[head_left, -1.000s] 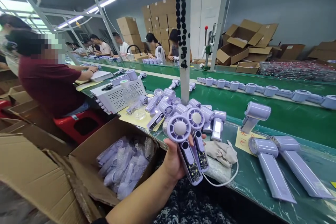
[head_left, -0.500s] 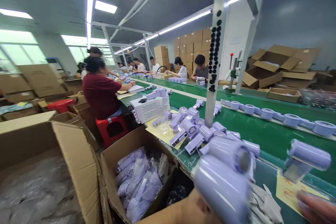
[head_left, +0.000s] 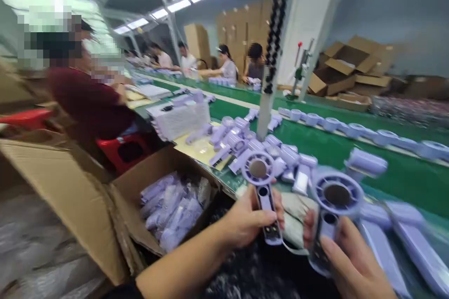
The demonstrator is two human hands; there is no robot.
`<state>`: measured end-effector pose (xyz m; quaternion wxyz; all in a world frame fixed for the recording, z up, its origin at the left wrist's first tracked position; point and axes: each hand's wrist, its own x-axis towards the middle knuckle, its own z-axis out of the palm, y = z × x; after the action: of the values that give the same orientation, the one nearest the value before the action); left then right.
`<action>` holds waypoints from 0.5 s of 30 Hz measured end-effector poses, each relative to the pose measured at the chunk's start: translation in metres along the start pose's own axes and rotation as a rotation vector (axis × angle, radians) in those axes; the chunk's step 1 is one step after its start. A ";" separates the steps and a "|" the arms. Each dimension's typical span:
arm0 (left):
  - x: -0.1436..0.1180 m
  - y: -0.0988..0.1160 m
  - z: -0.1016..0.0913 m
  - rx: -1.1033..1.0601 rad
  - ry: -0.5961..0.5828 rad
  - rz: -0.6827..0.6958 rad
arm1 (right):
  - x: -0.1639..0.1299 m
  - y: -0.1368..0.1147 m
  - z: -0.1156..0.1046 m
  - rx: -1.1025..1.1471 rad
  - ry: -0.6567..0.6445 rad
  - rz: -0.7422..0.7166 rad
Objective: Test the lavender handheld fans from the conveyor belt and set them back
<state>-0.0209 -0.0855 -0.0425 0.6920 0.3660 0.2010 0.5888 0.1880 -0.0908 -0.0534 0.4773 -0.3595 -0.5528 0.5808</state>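
Observation:
My left hand (head_left: 245, 219) is closed around the handle of a lilac handheld fan (head_left: 267, 198), its round head up and facing me. Beside it, my right hand (head_left: 354, 252) grips a second lilac fan (head_left: 328, 229) the same way, with dark openings showing in its handle. Two more lilac fans (head_left: 382, 252) lie on the bench just right of my right hand. Behind my hands a pile of lilac fans (head_left: 242, 140) covers the bench. A crumpled whitish cloth (head_left: 294, 219) lies between the two hands.
At left below the bench, an open carton (head_left: 140, 187) holds bubble-wrapped fans (head_left: 175, 215). A bigger carton (head_left: 66, 196) contains clear plastic bags. A metal post (head_left: 268, 79) rises behind the pile. Fans line the green conveyor (head_left: 315, 145). A person in dark red (head_left: 84, 98) sits left.
Both hands have come to the middle, each now holding an upright fan. The fan in my left hand was lying closer to the camera. The view has turned and dipped.

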 end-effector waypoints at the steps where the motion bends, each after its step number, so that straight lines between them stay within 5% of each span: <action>1: -0.002 0.003 0.002 0.045 -0.050 -0.002 | -0.002 -0.003 0.001 0.020 0.011 0.014; 4: 0.000 0.011 0.002 0.085 -0.133 -0.071 | -0.005 -0.011 0.011 0.169 -0.008 0.046; 15: 0.007 0.000 0.009 0.154 -0.089 -0.146 | 0.001 -0.006 0.019 0.375 0.141 0.246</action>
<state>-0.0133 -0.0811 -0.0355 0.7112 0.4283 0.2406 0.5028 0.1706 -0.0963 -0.0449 0.4987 -0.3689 -0.3526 0.7006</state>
